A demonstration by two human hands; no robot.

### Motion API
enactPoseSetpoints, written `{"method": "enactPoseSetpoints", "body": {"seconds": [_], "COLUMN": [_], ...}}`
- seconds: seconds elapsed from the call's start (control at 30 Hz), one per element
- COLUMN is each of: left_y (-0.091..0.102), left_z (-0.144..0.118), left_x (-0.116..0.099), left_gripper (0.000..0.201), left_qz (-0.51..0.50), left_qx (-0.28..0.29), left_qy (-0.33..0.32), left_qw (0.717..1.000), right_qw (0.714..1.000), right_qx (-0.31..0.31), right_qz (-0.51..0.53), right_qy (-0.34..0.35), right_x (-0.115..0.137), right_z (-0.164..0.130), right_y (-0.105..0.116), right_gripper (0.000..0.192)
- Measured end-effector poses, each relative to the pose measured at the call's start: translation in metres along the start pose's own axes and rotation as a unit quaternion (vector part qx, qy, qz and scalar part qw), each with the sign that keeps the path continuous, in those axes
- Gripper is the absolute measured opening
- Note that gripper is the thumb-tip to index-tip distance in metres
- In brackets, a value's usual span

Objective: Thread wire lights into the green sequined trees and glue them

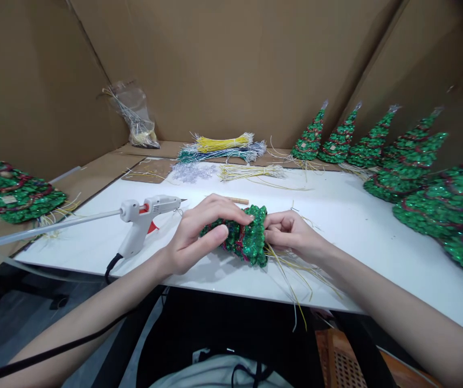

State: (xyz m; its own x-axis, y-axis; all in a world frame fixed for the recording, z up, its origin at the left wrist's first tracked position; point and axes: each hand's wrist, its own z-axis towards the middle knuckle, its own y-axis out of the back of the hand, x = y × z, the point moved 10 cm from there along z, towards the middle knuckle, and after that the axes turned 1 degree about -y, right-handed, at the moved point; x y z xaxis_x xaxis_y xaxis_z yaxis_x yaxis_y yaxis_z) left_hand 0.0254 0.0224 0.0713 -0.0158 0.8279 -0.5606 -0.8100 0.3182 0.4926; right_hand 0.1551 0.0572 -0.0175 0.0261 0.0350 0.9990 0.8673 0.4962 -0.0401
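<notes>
My left hand (pixel 199 229) wraps around a green sequinned cone tree (pixel 247 237) lying on its side on the white board (pixel 356 226), fingers over its top. My right hand (pixel 291 231) is closed at the tree's wide base, pinching the thin yellow wires (pixel 291 275) that trail out of it toward me. A white hot glue gun (pixel 144 221) rests on the board just left of my left hand, nozzle pointing right, with a clear glue stick (pixel 45 229) sticking out behind.
Finished green cone trees (pixel 409 156) line the right edge and back right; another tree (pixel 13 191) lies at far left. Bundles of coloured wires (pixel 223 148) and a plastic bag (pixel 136 116) sit at the back. Cardboard walls surround the table. The gun's black cord (pixel 110 267) hangs off the front.
</notes>
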Motion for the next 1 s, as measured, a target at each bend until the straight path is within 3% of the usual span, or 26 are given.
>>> {"method": "enactPoseSetpoints", "body": {"seconds": [0.3, 0.57, 0.83, 1.0], "left_y": [-0.001, -0.005, -0.01, -0.011], "left_z": [-0.014, -0.016, -0.025, -0.033], "left_x": [-0.005, -0.011, -0.011, -0.006], "left_gripper": [0.028, 0.028, 0.032, 0.036], "left_qz": [0.027, 0.044, 0.055, 0.024], "left_qx": [-0.004, 0.002, 0.0, -0.033], "left_qy": [-0.004, -0.013, 0.033, 0.06], "left_qw": [1.0, 0.999, 0.998, 0.997], "right_qw": [1.0, 0.988, 0.99, 0.992], "right_qx": [0.01, 0.059, 0.049, 0.042], "right_qz": [0.006, 0.132, 0.12, 0.114], "right_qy": [-0.006, -0.06, -0.053, -0.041], "right_x": [0.0, -0.007, -0.008, -0.009], "right_z": [0.0, -0.003, -0.002, -0.003], "right_y": [-0.002, -0.008, -0.012, -0.01], "right_gripper": [0.025, 0.023, 0.032, 0.032]}}
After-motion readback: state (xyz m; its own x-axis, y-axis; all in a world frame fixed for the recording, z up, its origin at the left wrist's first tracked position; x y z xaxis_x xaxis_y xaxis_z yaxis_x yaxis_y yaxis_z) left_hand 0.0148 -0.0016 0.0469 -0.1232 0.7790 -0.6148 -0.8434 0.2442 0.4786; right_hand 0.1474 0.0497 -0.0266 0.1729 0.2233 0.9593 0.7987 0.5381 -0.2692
